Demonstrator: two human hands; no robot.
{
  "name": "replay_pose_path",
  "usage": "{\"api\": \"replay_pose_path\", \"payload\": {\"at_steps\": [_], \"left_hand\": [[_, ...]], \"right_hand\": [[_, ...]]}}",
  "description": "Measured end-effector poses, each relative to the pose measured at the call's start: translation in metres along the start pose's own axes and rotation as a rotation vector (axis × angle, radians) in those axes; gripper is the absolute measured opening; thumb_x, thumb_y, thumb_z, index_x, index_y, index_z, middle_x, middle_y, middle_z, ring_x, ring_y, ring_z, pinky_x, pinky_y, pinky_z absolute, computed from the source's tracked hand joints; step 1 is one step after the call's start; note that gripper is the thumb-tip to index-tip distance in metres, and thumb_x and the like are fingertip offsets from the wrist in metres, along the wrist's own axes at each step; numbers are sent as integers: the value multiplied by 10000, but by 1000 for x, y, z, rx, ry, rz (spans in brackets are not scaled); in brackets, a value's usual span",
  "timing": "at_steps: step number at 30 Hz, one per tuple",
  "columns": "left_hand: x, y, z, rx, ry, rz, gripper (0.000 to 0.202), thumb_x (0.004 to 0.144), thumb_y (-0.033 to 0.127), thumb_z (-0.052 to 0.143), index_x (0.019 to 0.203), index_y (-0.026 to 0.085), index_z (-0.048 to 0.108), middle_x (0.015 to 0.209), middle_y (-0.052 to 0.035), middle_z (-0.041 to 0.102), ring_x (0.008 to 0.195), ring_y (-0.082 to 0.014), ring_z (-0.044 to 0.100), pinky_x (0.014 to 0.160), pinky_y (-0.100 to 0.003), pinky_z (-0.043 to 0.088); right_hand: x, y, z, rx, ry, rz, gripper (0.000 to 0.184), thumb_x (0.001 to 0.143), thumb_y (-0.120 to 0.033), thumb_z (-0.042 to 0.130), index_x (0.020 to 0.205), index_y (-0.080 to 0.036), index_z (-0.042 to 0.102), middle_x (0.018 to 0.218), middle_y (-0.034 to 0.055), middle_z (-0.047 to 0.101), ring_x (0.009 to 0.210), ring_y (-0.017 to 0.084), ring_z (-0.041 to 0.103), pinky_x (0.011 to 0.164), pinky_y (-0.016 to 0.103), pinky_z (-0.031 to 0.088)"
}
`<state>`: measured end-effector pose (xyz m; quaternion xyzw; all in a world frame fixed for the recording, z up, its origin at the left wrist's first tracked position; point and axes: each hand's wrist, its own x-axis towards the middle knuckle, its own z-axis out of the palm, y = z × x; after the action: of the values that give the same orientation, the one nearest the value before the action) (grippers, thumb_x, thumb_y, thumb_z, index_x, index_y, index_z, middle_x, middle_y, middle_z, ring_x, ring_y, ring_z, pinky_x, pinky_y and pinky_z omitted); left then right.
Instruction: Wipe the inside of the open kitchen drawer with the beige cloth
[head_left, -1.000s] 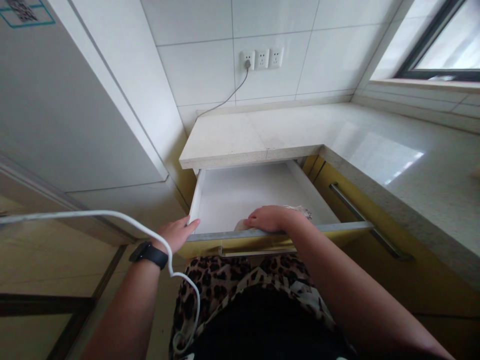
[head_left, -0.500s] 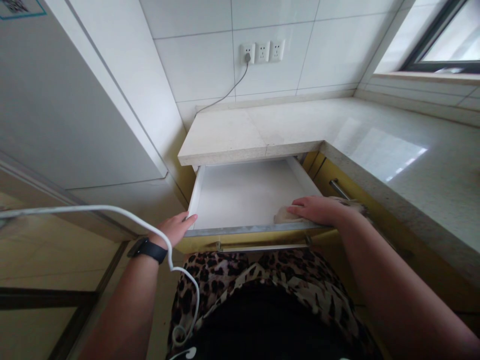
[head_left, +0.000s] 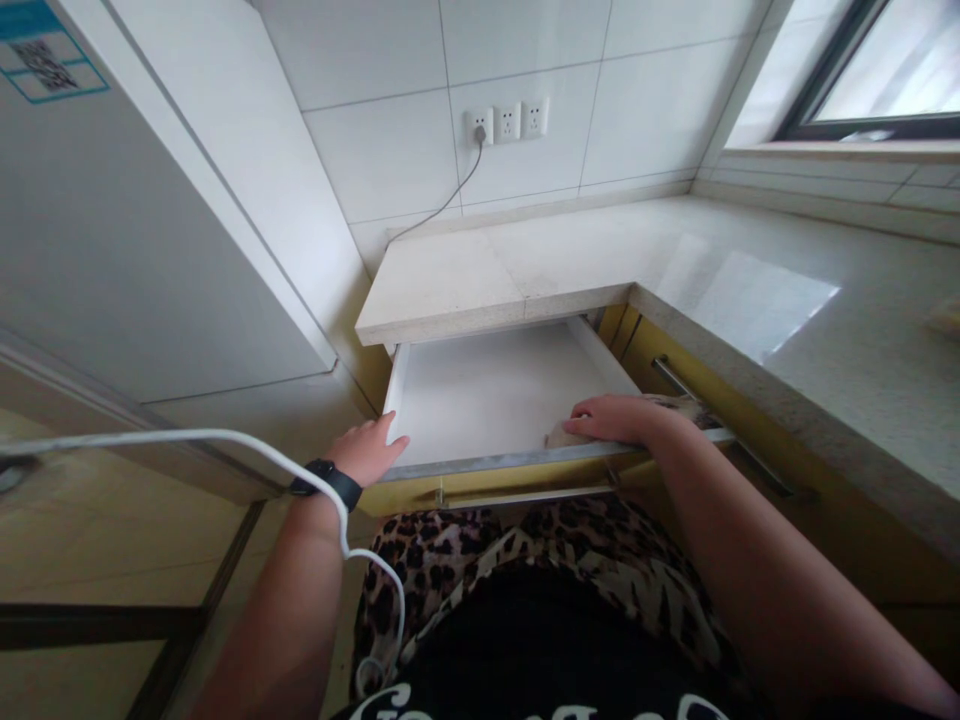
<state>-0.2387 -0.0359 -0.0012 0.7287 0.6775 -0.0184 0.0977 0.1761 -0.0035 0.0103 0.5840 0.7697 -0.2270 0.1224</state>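
A white drawer [head_left: 487,395] stands pulled out under the stone countertop [head_left: 480,275], its front yellow with a metal handle [head_left: 525,493]. My left hand [head_left: 371,452], a black watch on its wrist, rests on the drawer's front left corner with the fingers stretched out. My right hand [head_left: 619,418] lies flat, fingers extended, on a pale cloth [head_left: 561,434] at the drawer's front right corner. Most of the cloth is hidden under the hand.
A grey refrigerator [head_left: 112,220] stands at the left. A triple wall socket [head_left: 506,122] has a grey cable plugged in. A white cable [head_left: 225,440] loops across my left arm. A yellow cabinet with a bar handle [head_left: 720,425] is on the right, a window [head_left: 885,70] beyond.
My right hand slid the cloth from the middle of the drawer's front to its right corner. My left hand moved slightly further onto the left corner.
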Motion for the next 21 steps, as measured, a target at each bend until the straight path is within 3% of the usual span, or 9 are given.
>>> {"api": "replay_pose_path", "payload": {"at_steps": [2, 4, 8, 21], "left_hand": [[5, 11, 2, -48, 66, 161, 623, 911, 541, 396, 1432, 206, 470, 1411, -119, 559, 1271, -301, 533, 1065, -411, 381], [8, 20, 5, -177, 15, 246, 557, 930, 539, 376, 1362, 227, 537, 1358, -87, 604, 1223, -250, 570, 1044, -349, 403], [9, 21, 7, -305, -113, 169, 533, 927, 607, 361, 1194, 236, 635, 1210, -80, 688, 1122, -240, 631, 972, -326, 447], [-3, 22, 0, -300, 24, 145, 426, 951, 557, 368, 1122, 279, 642, 1098, -48, 723, 1022, -214, 668, 856, -293, 462]], "right_hand": [[-1, -1, 0, 0, 10, -1, 525, 901, -601, 436, 1150, -225, 704, 1197, 143, 695, 1064, 334, 645, 895, 428, 473], [-2, -2, 0, 3, 10, 2, 541, 894, -615, 439, 1166, -224, 695, 1204, 143, 693, 1072, 338, 642, 906, 430, 473], [-1, -1, 1, 14, 6, 11, 569, 885, -633, 444, 1187, -214, 682, 1224, 147, 684, 1087, 340, 636, 920, 429, 469], [7, 10, 8, 3, 23, -6, 590, 876, -656, 443, 1190, -219, 686, 1222, 158, 682, 1086, 348, 637, 934, 467, 466]]}}
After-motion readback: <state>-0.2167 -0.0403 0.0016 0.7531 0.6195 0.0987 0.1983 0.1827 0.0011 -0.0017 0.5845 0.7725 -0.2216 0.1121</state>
